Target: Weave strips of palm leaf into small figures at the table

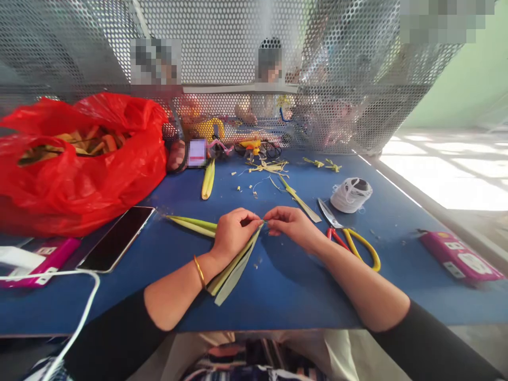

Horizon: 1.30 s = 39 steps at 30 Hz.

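Pinched in my left hand (234, 233) are long green-yellow leaf strips (238, 270), whose wide ends fan out toward the table's front edge. My right hand (291, 225) meets it at the narrow tip of the strips, fingers closed in a pinch; what lies between those fingertips is too small to make out. Another folded leaf piece (190, 225) rests on the table left of my left hand. Beyond my right hand lies a loose leaf strip (299, 200). Scissors (341, 233) with red and yellow handles lie right of my right forearm, near a spool of white thread (351, 194).
A red plastic bag (135, 174) of leaf pieces fills the left side, with a phone (119, 238) before it. One leaf piece (208, 180) and scraps (270, 166) lie farther back. A pink pack (460, 256) sits at right. A perforated metal screen (222, 47) closes the back; people are behind it.
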Each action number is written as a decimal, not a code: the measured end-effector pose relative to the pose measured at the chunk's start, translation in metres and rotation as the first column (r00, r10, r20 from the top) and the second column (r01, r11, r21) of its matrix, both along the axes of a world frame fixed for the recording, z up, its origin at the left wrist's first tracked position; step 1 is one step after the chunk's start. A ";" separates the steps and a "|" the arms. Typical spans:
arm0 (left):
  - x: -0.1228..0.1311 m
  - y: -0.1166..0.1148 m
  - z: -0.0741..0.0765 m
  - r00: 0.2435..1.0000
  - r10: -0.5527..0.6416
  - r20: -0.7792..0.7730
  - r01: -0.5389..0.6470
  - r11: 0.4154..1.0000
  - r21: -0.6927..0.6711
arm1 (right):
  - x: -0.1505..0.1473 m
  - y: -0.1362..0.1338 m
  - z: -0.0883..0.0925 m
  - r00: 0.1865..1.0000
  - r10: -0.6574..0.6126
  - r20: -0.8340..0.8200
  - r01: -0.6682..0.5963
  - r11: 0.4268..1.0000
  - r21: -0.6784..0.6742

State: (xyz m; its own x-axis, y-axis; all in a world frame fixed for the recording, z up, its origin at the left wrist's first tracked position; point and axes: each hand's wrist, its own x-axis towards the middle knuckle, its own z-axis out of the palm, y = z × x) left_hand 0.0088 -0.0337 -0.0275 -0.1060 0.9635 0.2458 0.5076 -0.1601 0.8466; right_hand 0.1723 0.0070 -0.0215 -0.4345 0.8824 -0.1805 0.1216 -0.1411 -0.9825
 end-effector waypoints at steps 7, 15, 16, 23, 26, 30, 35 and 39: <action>-0.001 0.002 -0.001 1.000 -0.007 0.010 0.007 1.000 -0.023 | 0.003 0.000 -0.001 0.987 0.108 0.117 -0.113 0.993 0.036; -0.017 0.012 0.000 0.981 0.086 -0.172 -0.099 0.993 -0.065 | 0.016 0.006 0.002 0.912 0.284 0.295 -0.323 0.942 0.092; -0.019 0.014 0.001 0.975 0.109 -0.192 -0.125 0.990 -0.071 | 0.018 0.007 0.003 0.902 0.315 0.295 -0.351 0.933 0.079; -0.023 0.018 0.001 0.972 0.122 -0.202 -0.147 0.983 -0.113 | 0.016 0.004 0.009 0.923 0.329 0.198 -0.373 0.893 0.253; -0.021 0.017 0.000 0.982 0.087 -0.169 -0.112 0.983 -0.145 | 0.008 -0.002 0.009 0.958 0.284 -0.028 -0.254 0.894 0.370; -0.019 0.016 0.001 0.991 0.047 -0.123 -0.063 0.990 -0.123 | 0.000 -0.006 0.001 0.925 0.287 -0.249 -0.247 0.952 0.182; -0.014 0.011 0.006 0.912 -0.076 0.404 0.154 0.975 -0.163 | -0.002 -0.005 -0.005 0.935 0.202 -0.290 -0.176 0.978 0.113; -0.010 0.007 0.010 0.713 -0.119 0.691 0.388 0.888 -0.246 | -0.002 -0.005 -0.003 0.940 0.211 -0.267 -0.181 0.974 0.134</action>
